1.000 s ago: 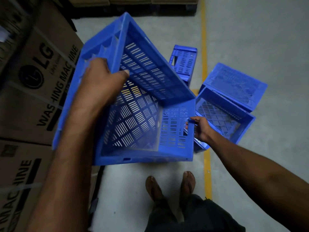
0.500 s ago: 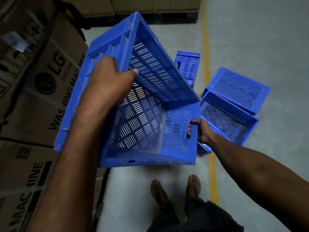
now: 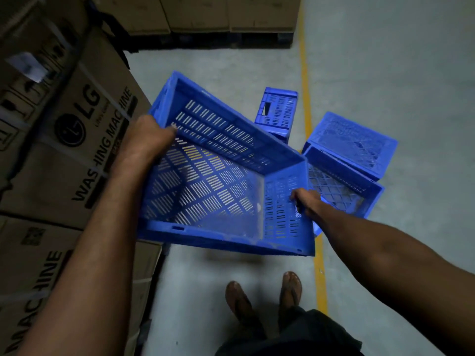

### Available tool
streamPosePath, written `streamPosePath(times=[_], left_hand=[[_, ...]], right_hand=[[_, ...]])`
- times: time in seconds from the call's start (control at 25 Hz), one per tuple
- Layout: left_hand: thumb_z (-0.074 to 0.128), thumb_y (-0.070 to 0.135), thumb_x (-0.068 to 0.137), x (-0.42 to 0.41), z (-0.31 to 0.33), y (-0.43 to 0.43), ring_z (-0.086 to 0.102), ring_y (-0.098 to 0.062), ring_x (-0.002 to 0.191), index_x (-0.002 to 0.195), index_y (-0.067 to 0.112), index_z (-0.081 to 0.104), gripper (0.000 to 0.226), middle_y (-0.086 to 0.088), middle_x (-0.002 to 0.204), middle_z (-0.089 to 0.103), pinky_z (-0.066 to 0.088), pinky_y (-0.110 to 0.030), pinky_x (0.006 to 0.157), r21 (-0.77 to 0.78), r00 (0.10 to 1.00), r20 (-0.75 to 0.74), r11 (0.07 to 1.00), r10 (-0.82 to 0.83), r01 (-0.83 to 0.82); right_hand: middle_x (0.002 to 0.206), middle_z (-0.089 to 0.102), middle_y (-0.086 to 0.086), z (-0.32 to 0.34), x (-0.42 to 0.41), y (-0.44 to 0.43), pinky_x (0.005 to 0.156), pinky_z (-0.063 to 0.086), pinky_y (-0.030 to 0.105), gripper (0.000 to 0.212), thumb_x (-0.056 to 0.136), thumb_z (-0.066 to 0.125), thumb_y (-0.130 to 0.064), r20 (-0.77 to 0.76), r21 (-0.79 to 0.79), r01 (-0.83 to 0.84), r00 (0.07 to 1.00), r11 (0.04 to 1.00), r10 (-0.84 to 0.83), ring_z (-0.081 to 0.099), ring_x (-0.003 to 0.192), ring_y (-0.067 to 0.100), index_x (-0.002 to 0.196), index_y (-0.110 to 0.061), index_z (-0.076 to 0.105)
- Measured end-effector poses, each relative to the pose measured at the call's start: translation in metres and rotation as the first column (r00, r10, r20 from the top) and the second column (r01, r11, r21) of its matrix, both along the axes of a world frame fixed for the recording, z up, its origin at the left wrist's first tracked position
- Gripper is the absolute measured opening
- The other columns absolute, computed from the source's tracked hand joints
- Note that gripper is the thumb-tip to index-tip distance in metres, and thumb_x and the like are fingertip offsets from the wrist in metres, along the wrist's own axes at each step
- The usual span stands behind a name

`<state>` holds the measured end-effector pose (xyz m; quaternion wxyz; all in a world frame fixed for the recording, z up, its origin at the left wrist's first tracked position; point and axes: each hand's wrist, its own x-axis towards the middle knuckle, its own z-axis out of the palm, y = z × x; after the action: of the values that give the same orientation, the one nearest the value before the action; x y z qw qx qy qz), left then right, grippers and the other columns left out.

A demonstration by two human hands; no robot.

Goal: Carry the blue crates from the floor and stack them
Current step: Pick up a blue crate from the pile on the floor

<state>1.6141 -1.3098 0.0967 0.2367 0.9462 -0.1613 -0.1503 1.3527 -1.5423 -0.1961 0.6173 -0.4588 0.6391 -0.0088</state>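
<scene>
I hold a large blue slotted crate (image 3: 218, 186) in the air, its open top facing me and its left end higher. My left hand (image 3: 149, 142) grips the rim at the crate's left end. My right hand (image 3: 305, 201) grips the handle slot in its right end wall. On the floor behind it, an open blue crate (image 3: 341, 191) lies to the right, with an overturned blue crate (image 3: 352, 142) leaning on its far side. A third blue crate (image 3: 279, 111) stands on its side farther back.
Tall cardboard washing-machine boxes (image 3: 64, 140) wall off the left side. More boxes on a pallet (image 3: 218, 16) block the far end. A yellow floor line (image 3: 305, 80) runs past the crates. My sandalled feet (image 3: 262, 299) stand on the grey concrete floor.
The held crate has dropped lower and tipped flatter, so its left end is no longer raised high. Both hands keep the same grip; the view has shifted back a little.
</scene>
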Motion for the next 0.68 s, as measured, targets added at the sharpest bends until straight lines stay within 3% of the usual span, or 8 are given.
streamPosePath(times=[0.04,0.12,0.2,0.24,0.36,0.44,0.52,0.68], left_hand=[[0.064,0.045,0.086,0.006,-0.009,0.008,0.068,-0.041,0.102,0.124,-0.003,0.06,0.061,-0.028,0.119,0.066,0.057,-0.05,0.09,0.003,1.0,-0.023,1.0,0.02,-0.02],[0.067,0.037,0.089,0.017,-0.03,0.026,0.068,-0.042,0.101,0.122,-0.008,0.06,0.056,-0.029,0.118,0.066,0.057,-0.044,0.087,0.017,0.997,-0.054,0.998,0.063,-0.062],[0.071,0.035,0.093,0.023,-0.051,0.047,0.069,-0.04,0.096,0.118,-0.011,0.062,0.053,-0.031,0.112,0.066,0.052,-0.039,0.076,0.013,0.989,-0.103,0.995,0.103,-0.102],[0.072,0.044,0.092,0.025,-0.059,0.059,0.069,-0.036,0.084,0.11,-0.008,0.065,0.056,-0.029,0.103,0.067,0.05,-0.037,0.069,-0.022,0.979,-0.16,0.991,0.125,-0.13],[0.043,0.07,0.097,0.03,-0.08,0.092,0.049,-0.02,0.043,0.083,0.006,0.061,0.068,-0.015,0.072,0.056,0.036,-0.024,0.049,-0.171,0.875,-0.449,0.944,0.18,-0.282],[0.022,0.064,0.104,0.025,-0.094,0.107,0.038,-0.01,0.029,0.079,0.011,0.051,0.066,-0.007,0.063,0.044,0.029,-0.017,0.039,-0.169,0.784,-0.587,0.916,0.202,-0.363],[0.02,0.057,0.107,0.013,-0.107,0.12,0.035,-0.007,0.026,0.08,0.011,0.048,0.061,-0.005,0.061,0.04,0.026,-0.012,0.033,-0.147,0.739,-0.633,0.901,0.231,-0.409],[0.016,0.064,0.104,-0.018,-0.131,0.153,0.034,-0.014,0.023,0.08,0.009,0.046,0.068,-0.004,0.038,0.04,0.028,-0.012,0.03,-0.111,0.665,-0.68,0.853,0.309,-0.509]], right_hand=[[0.034,0.04,0.006,0.002,-0.003,-0.001,0.038,0.028,0.019,0.016,0.075,0.061,-0.001,-0.042,-0.028,-0.002,0.999,1.0,0.001,0.033,0.027,0.018,0.063,-0.003,0.052],[0.036,0.039,0.006,0.009,-0.005,-0.004,0.038,0.028,0.019,0.014,0.074,0.061,-0.004,-0.095,-0.029,-0.05,0.994,0.998,0.047,0.032,0.027,0.018,0.065,-0.004,0.051],[0.039,0.038,0.004,0.02,-0.007,-0.011,0.036,0.028,0.018,0.017,0.081,0.059,-0.013,-0.051,0.044,-0.13,0.99,0.991,0.132,0.033,0.028,0.017,0.067,-0.01,0.049],[0.042,0.038,0.002,0.029,-0.009,-0.016,0.036,0.029,0.018,0.024,0.088,0.056,-0.022,0.016,0.107,-0.157,0.988,0.982,0.156,0.034,0.03,0.016,0.067,-0.013,0.048],[0.057,0.045,0.003,0.055,-0.022,-0.034,0.041,0.042,0.026,0.057,0.101,0.042,-0.057,0.202,0.259,-0.171,0.972,0.951,0.12,0.043,0.041,0.018,0.073,-0.01,0.057],[0.064,0.05,0.003,0.068,-0.029,-0.039,0.043,0.045,0.028,0.066,0.101,0.037,-0.066,0.263,0.294,-0.191,0.958,0.937,0.113,0.045,0.043,0.016,0.076,-0.008,0.058],[0.061,0.049,0.001,0.077,-0.028,-0.036,0.04,0.041,0.027,0.068,0.099,0.033,-0.07,0.232,0.258,-0.227,0.958,0.939,0.168,0.041,0.039,0.014,0.073,-0.011,0.054],[0.047,0.042,0.003,0.091,-0.013,-0.029,0.038,0.034,0.024,0.076,0.096,0.022,-0.077,0.114,0.141,-0.389,0.92,0.91,0.375,0.033,0.034,0.017,0.066,-0.011,0.043]])
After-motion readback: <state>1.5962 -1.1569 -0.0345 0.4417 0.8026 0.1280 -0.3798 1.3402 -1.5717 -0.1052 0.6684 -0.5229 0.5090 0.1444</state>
